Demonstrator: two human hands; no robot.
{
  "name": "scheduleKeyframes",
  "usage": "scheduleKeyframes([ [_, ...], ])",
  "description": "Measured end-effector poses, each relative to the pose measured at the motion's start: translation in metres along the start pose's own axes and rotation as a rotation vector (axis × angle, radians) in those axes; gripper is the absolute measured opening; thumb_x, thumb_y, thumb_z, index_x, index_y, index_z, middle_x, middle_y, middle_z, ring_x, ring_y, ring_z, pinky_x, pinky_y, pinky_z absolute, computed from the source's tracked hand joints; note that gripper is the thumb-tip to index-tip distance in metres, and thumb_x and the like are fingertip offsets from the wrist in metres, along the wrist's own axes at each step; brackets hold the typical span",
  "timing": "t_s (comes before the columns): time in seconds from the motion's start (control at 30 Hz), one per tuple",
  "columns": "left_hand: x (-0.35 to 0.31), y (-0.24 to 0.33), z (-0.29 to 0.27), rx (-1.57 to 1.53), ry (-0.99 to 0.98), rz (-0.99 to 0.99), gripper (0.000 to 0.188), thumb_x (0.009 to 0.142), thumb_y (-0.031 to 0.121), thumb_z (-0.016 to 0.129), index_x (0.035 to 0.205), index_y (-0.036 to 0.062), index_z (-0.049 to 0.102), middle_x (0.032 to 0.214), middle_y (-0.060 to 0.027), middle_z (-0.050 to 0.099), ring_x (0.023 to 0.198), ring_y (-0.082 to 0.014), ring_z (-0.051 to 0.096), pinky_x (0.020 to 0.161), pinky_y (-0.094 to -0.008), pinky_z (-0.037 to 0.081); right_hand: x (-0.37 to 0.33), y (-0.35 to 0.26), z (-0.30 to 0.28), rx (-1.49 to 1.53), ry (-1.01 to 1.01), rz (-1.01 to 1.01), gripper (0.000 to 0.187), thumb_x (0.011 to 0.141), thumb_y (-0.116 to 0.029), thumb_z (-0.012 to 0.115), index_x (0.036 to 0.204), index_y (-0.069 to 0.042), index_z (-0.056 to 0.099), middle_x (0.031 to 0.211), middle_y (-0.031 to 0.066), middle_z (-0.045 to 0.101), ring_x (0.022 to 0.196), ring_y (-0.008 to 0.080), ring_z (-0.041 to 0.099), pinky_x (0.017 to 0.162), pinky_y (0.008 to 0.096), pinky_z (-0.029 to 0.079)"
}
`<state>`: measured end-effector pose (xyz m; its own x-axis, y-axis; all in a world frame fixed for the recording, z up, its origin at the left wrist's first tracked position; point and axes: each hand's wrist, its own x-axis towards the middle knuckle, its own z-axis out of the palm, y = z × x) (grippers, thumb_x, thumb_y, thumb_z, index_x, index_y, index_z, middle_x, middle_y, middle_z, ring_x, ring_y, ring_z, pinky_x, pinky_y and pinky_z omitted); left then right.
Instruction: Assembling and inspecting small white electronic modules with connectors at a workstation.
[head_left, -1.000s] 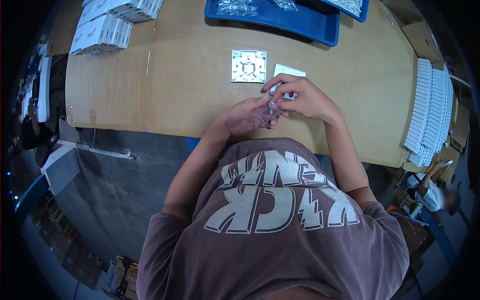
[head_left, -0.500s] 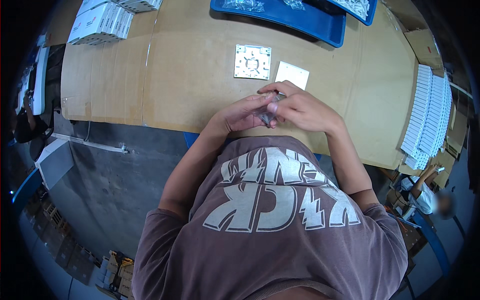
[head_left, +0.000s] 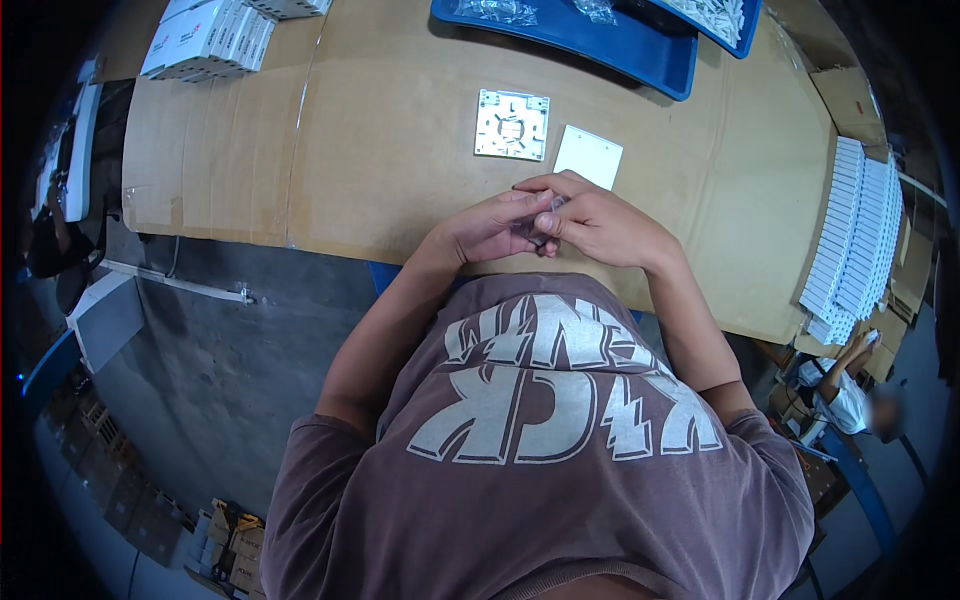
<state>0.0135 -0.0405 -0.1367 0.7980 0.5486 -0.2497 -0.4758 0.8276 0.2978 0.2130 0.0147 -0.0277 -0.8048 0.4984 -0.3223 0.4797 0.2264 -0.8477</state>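
Observation:
Close to the table's near edge, my left hand [head_left: 500,226] and my right hand [head_left: 606,222] meet around a small clear plastic bag [head_left: 527,229]. The left fingers are closed on the bag from the left side; my right thumb and fingers pinch it from the right. What the bag contains is mostly hidden by the fingers. Just beyond my hands lies a white square plastic base [head_left: 511,126] with clips and a central cutout. To its right a plain white square cover [head_left: 589,157] lies flat, its near edge close to my right fingers.
On the cardboard-covered table [head_left: 390,130], a blue tray [head_left: 640,62] with clear bags stands at the far side, overlapped by another blue tray [head_left: 752,30] of small white parts. White boxes [head_left: 200,40] are stacked far left, white plates [head_left: 850,240] at right. Other people work at both sides.
My right fingers have shifted slightly on the bag, and less of it shows between my hands. The things on the table sit slightly lower and farther right in the view.

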Motion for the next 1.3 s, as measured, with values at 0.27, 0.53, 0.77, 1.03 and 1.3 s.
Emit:
scheduleKeyframes([
  [0.27, -0.001, -0.001, -0.011, -0.058, -0.02, 0.014, 0.045, 0.111, 0.044, 0.048, 0.138, 0.0073, 0.053, 0.114, -0.0096, 0.066, 0.099, -0.021, 0.065, 0.088, -0.0389, 0.054, 0.005, -0.005, -0.005, 0.073, 0.007, 0.06, 0.046, 0.109, -0.035, 0.053, 0.092, -0.001, 0.078, 0.143, 0.0131, 0.06, 0.13, 0.0313, 0.054, 0.11, 0.0434, 0.043],
  [0.53, 0.007, 0.0, -0.017, -0.04, -0.119, -0.019, 0.066, 0.111, 0.058, 0.029, 0.142, 0.0043, 0.053, 0.117, -0.0132, 0.068, 0.094, -0.021, 0.066, 0.086, -0.0381, 0.054, 0.004, 0.005, -0.057, 0.099, 0.225, -0.032, 0.029, 0.107, -0.021, 0.057, 0.106, 0.001, 0.075, 0.127, 0.013, 0.068, 0.114, 0.0263, 0.064, 0.101, 0.0376, 0.049],
  [0.77, 0.001, 0.003, 0.003, -0.106, -0.066, -0.027, 0.08, 0.109, 0.061, 0.033, 0.153, -0.005, 0.044, 0.124, -0.0124, 0.065, 0.087, -0.0198, 0.062, 0.087, -0.0346, 0.051, 0.017, 0.047, -0.188, -0.144, 0.924, 0.08, 0.025, 0.101, -0.02, 0.066, 0.109, 0.002, 0.074, 0.1, 0.0129, 0.077, 0.09, 0.0239, 0.07, 0.084, 0.0343, 0.054],
  [1.03, 0.002, 0.012, 0.015, -0.077, -0.084, -0.03, 0.078, 0.108, 0.06, 0.04, 0.152, -0.0038, 0.045, 0.125, -0.012, 0.065, 0.088, -0.0178, 0.061, 0.087, -0.0334, 0.051, 0.081, 0.072, -0.274, -0.426, 1.088, 0.156, 0.021, 0.096, -0.021, 0.066, 0.111, -0.011, 0.077, 0.108, 0.0119, 0.076, 0.098, 0.0324, 0.072, 0.086, 0.0432, 0.056],
  [1.3, 0.002, 0.009, 0.01, -0.107, -0.079, -0.031, 0.079, 0.108, 0.06, 0.039, 0.153, -0.0045, 0.041, 0.128, -0.0146, 0.062, 0.088, -0.0189, 0.058, 0.091, -0.0367, 0.048, 0.133, 0.07, -0.3, -0.767, 0.973, 0.162, 0.016, 0.09, -0.017, 0.068, 0.103, -0.015, 0.078, 0.106, 0.0098, 0.072, 0.106, 0.0328, 0.069, 0.089, 0.0472, 0.056],
])
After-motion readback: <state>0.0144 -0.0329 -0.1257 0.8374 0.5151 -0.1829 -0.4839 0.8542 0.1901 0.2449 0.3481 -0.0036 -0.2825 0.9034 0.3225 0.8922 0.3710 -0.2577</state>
